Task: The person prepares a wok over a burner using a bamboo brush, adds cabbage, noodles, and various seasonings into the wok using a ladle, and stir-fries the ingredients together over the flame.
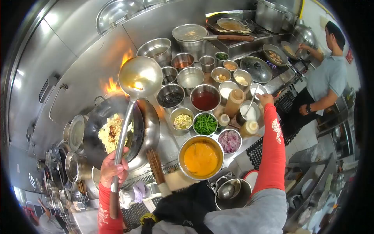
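Observation:
My left hand is wrapped round the handle of a long ladle, its metal bowl raised above the stove. Below the ladle, a dark wok holds pale noodles and chopped vegetables with brown seasoning on top. Flames rise behind the wok. On the far side, my right hand is at the rim of a small bowl of white powder, fingers drawn together; what they hold, if anything, is hidden. A spoon leans in a nearby white-filled container.
Metal containers hold orange liquid, green beans, sliced red onion and red sauce. Squeeze bottles stand among them. A bamboo brush is near the front edge. Another person works at pans on the right.

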Demonstrator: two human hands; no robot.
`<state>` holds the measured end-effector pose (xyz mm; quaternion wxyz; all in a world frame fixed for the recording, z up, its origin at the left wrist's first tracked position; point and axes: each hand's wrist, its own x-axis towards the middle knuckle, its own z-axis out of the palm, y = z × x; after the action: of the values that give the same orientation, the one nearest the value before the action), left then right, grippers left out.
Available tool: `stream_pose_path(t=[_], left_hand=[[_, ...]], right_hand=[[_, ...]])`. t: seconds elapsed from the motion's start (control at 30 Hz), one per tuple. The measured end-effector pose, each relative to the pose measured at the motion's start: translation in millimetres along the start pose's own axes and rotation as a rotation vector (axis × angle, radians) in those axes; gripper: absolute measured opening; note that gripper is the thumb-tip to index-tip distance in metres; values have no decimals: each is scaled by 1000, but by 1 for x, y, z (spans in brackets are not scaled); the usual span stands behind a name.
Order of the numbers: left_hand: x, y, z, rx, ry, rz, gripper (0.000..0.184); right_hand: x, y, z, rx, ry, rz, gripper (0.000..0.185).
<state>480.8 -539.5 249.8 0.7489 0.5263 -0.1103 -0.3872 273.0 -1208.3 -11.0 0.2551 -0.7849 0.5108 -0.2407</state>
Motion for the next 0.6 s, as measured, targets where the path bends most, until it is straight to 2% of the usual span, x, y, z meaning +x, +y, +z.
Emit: stream_pose_path(t=[0.07, 0.13, 0.17, 0.2, 0.3, 0.33, 0.37, 0.43, 0.6], left_hand=[[4, -1, 10, 17, 2, -18, 61], [10, -4, 20, 29, -2, -45, 62], [16, -8, 22, 34, -15, -55, 62], [20, -12, 22, 39, -34, -68, 62], [39, -22, 28, 20, -112, -112, 64], [46, -26, 32, 13, -119, -125, 63], [52, -29, 36, 8, -123, -136, 63], [63, -31, 48, 70, -108, -162, 61], [78, -34, 61, 119, -159, -208, 61]], right_hand=[[14, 6, 13, -55, -39, -81, 38], [21, 14, 25, 210, -96, -26, 33], [22, 20, 33, 232, 20, -152, 26], [5, -8, 14, 238, -49, -114, 24], [-6, -22, 10, 443, -210, -21, 35], [-9, -21, 10, 330, -142, -157, 34], [0, -7, 24, 297, -139, -182, 28], [-18, -29, -1, 273, -168, -116, 27], [-92, -62, -78, 56, -112, -276, 24]])
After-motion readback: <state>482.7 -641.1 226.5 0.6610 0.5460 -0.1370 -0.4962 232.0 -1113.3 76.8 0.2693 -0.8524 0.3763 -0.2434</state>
